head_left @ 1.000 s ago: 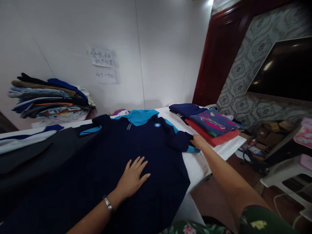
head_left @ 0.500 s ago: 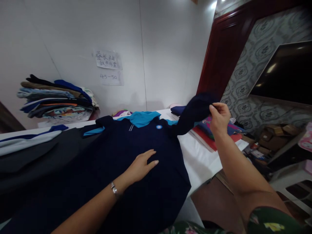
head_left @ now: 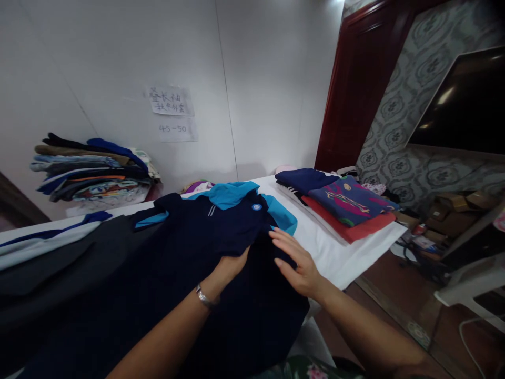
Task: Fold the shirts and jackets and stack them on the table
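A dark navy jacket [head_left: 189, 231] with a bright blue lining, two white stripes and a small round blue badge lies spread over the table. My left hand [head_left: 232, 265], with a metal bracelet at the wrist, is at the middle of the jacket. Navy cloth covers its fingers, so their grip is hidden. To the right, my right hand [head_left: 298, 263] rests at the jacket's sleeve side, fingers stretched and thumb apart. Beside its fingertips a fold of blue lining [head_left: 282, 213] is exposed.
Folded garments [head_left: 347, 202] are stacked at the table's right end. Another clothes pile [head_left: 97, 168] stands at the back left, and grey and white garments [head_left: 51, 237] lie at the left. Behind is a wall with paper notes [head_left: 171, 101]. A white plastic stool [head_left: 473, 284] stands right.
The raised navy sleeve has come down toward the jacket's middle, uncovering blue lining. My right hand has moved left and released it. My left hand's fingers have gone under cloth.
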